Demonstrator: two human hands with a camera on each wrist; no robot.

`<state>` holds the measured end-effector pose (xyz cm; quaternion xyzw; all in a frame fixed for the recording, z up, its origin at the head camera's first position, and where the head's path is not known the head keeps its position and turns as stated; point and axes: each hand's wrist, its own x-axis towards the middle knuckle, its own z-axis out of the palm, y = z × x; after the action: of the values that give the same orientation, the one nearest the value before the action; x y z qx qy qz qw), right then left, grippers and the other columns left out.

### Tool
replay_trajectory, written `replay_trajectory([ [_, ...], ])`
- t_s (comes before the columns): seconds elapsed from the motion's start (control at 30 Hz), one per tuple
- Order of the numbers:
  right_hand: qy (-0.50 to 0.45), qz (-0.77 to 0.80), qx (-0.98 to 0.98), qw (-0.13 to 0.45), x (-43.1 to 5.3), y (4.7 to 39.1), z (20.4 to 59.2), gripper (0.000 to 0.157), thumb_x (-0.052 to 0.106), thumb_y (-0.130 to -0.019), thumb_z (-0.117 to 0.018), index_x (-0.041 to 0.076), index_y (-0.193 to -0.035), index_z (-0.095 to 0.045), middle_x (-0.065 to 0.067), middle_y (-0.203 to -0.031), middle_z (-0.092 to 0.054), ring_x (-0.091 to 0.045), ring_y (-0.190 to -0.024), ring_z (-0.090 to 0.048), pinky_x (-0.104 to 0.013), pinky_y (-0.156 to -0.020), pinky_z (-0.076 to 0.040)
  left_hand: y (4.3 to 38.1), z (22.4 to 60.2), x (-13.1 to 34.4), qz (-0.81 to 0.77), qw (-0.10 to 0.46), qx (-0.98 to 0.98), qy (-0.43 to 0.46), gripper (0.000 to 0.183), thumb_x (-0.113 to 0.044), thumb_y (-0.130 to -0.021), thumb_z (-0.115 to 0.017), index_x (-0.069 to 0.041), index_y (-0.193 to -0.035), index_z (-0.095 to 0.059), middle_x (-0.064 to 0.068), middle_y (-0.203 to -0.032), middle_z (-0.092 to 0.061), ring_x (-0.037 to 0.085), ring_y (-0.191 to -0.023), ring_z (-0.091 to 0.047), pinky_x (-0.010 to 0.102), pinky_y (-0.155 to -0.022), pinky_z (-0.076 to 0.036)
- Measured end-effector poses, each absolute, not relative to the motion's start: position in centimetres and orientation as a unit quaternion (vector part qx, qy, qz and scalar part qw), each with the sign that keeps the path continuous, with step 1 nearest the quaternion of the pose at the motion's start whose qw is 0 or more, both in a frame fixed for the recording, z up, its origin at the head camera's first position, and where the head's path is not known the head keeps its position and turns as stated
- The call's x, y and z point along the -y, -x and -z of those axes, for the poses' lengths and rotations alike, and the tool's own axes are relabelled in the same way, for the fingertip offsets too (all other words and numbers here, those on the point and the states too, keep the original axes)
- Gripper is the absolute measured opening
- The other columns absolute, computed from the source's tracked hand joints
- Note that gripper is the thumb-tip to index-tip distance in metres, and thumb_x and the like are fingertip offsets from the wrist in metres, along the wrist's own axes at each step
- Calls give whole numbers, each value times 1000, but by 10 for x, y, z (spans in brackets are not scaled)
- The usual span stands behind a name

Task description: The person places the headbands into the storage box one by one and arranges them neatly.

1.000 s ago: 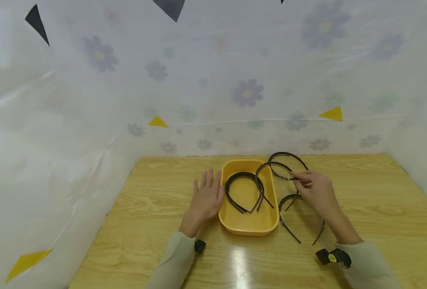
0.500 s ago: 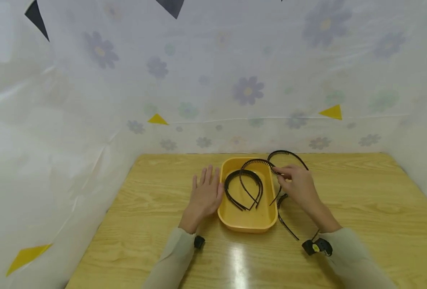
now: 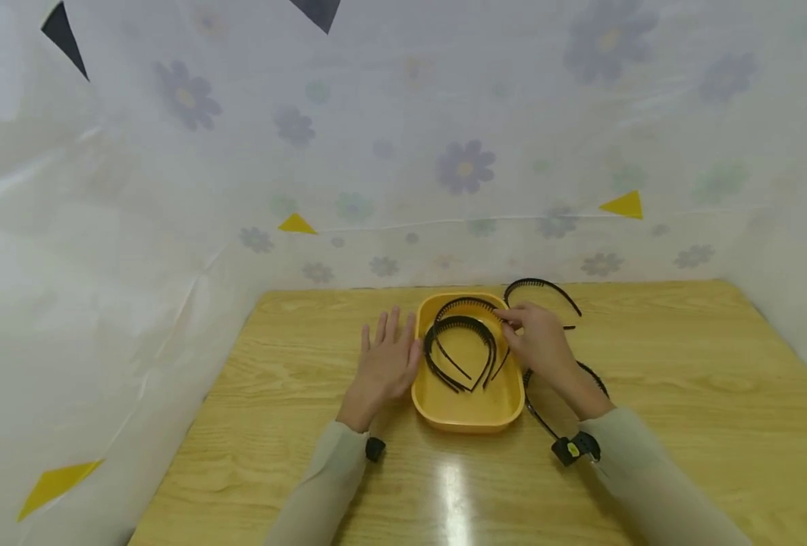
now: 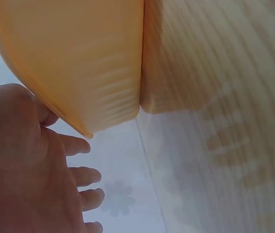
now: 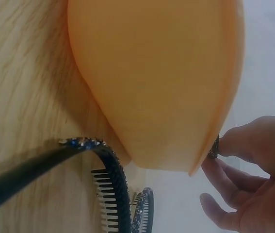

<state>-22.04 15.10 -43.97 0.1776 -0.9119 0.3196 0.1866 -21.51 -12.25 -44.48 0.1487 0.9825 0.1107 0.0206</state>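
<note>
A yellow plastic tub (image 3: 468,425) stands on the wooden table. Several black toothed headbands (image 3: 460,321) lie nested inside it. My right hand (image 3: 538,340) pinches another black headband (image 3: 468,300) by its side, over the back of the tub. In the right wrist view, thumb and fingers meet on a glittery bit of that headband (image 5: 215,147) at the tub's rim. My left hand (image 3: 383,368) rests along the tub's left rim, fingers straight and spread. The left wrist view shows its thumb side at the rim of the tub (image 4: 79,73).
One headband (image 3: 547,283) lies behind the right hand, near the table's back edge. Another headband (image 3: 541,417) lies right of the tub, partly hidden under the right forearm. A flowered white sheet (image 3: 390,152) hangs behind the table (image 3: 294,341).
My right hand has moved left, bringing the pinched headband from the tub's right side to above the headbands inside. The left hand has stayed at the left rim.
</note>
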Motion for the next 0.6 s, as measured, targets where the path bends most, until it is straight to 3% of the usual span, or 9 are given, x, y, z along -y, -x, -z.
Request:
replay_trajectory([
  [0.3, -185, -283, 927, 159, -138, 228, 438, 27, -6, -91, -67, -4, -116, -76, -17, -91, -68, -15, -57, -51, -28, -48, -39, 217, 447, 123, -106, 23, -982, -151, 61, -42, -112, -18, -16, -167, -16, 12, -172, -1, 32, -157, 1, 59, -123, 1],
  [0.6, -189, -247, 940, 140, -130, 230, 445, 24, -4, -91, -70, -4, -113, -77, -19, -97, -71, -15, -59, -52, -26, -49, -39, 213, 448, 122, -119, 22, -980, -157, 60, -40, -112, -17, -16, -167, -15, 13, -172, -2, 33, -157, 0, 60, -123, 0],
])
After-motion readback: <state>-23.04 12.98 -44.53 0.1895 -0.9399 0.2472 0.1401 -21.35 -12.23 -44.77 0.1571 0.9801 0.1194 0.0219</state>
